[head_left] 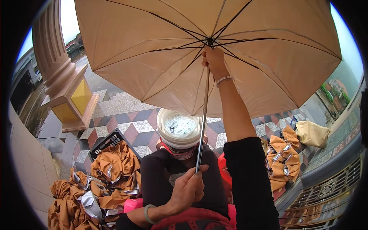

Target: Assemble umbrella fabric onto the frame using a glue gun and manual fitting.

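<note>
An orange-tan umbrella [153,27] is spread wide in front of me, its inner side with dark ribs facing me. My right hand [214,61], with a beaded bracelet at the wrist, is closed round the top of the shaft just below the hub. Lower down, my left hand [186,193] is wrapped round the bottom end of the silver shaft [204,119], hiding whatever handle is there. A pale green bangle [147,214] circles the left wrist. The shaft leans slightly, its top to the right.
White bucket [161,132] stands between my knees, pale printed pieces inside. Heaps of folded orange umbrellas [115,161] lie at left, partly over a black crate [109,142]; more orange umbrellas [283,159] lie at right near a beige bag [312,133]. A column [73,90] rises at far left.
</note>
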Demonstrator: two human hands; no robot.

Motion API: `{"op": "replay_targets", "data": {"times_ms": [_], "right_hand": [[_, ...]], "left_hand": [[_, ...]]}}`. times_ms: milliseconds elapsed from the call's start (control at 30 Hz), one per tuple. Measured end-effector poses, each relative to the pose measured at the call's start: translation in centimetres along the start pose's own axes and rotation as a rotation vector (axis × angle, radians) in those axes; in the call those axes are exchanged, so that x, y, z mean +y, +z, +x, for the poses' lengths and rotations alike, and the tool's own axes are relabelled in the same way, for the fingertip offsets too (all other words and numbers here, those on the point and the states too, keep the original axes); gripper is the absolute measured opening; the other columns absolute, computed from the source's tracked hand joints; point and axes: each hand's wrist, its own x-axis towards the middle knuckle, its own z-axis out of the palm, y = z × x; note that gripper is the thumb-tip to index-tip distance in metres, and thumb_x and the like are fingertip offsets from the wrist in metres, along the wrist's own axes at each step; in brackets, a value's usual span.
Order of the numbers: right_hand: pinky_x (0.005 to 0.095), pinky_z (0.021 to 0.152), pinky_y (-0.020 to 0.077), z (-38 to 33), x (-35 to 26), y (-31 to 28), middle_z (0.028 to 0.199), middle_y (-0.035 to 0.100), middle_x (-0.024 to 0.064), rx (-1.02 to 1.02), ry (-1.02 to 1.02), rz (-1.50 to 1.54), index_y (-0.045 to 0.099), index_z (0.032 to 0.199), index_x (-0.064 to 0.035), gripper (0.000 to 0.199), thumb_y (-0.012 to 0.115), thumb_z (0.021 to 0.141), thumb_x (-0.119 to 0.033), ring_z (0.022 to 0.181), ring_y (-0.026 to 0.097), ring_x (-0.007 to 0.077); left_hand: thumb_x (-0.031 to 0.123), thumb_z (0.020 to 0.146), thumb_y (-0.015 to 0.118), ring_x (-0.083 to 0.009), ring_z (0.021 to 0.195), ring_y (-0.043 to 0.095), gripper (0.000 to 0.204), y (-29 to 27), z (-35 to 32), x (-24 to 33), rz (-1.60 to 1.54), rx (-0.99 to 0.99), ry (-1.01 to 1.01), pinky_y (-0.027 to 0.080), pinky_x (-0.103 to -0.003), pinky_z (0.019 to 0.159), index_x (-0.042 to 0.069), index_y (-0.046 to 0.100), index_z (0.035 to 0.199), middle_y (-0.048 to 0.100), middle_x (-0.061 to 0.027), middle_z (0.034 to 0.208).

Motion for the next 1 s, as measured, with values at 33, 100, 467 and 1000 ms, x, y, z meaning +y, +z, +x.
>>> {"op": "replay_targets", "data": {"times_ms": [33,100,467,1000], "right_hand": [[0.0283,0.035,0.0299,0.1,-0.1,-0.2,0.057,0.046,0.0057,0.0,0.0,-0.001,0.046,0.067,-0.0004,0.018,0.051,0.082,-0.008,0.037,0.033,0.0097],[0.0281,0.035,0.0334,0.3,-0.2,-0.5,0.059,0.047,0.007,0.005,0.007,0.025,0.047,0.07,0.0004,0.017,0.051,0.083,-0.009,0.038,0.036,0.0104],[0.0233,0.062,0.0482,-5.9,3.3,-1.5,0.094,0.057,0.0046,0.006,-1.014,-0.51,0.054,0.117,-0.0046,0.031,0.053,0.089,-0.019,0.072,0.055,0.0088],[0.0215,0.049,0.0461,-4.2,5.2,-4.6,0.063,0.052,-0.0009,-0.306,-0.343,-0.729,0.061,0.093,-0.0004,0.024,0.053,0.09,-0.023,0.051,0.049,0.005]], "left_hand": [[0.019,0.098,0.038,-0.0045,0.044,0.023,0.031,0.1,-0.1,0.4,-0.037,-0.015,-0.021,0.023,-0.021,0.038,0.003,0.045,0.123,0.028,0.0046,0.057],[0.021,0.098,0.038,-0.0042,0.044,0.02,0.032,0.2,-0.2,1.4,-0.111,-0.047,-0.062,0.021,-0.02,0.037,0.003,0.045,0.123,0.026,0.0052,0.059],[0.021,0.098,0.036,-0.0123,0.059,0.049,0.038,2.3,1.5,4.9,-0.122,-0.497,0.008,0.047,-0.027,0.056,0.007,0.037,0.133,0.049,-0.0028,0.073],[0.031,0.082,0.054,-0.0402,0.08,0.061,0.036,-13.1,3.4,2.1,1.756,-0.022,0.015,0.048,-0.048,0.07,-0.004,0.061,0.079,0.062,-0.0244,0.077]]}}
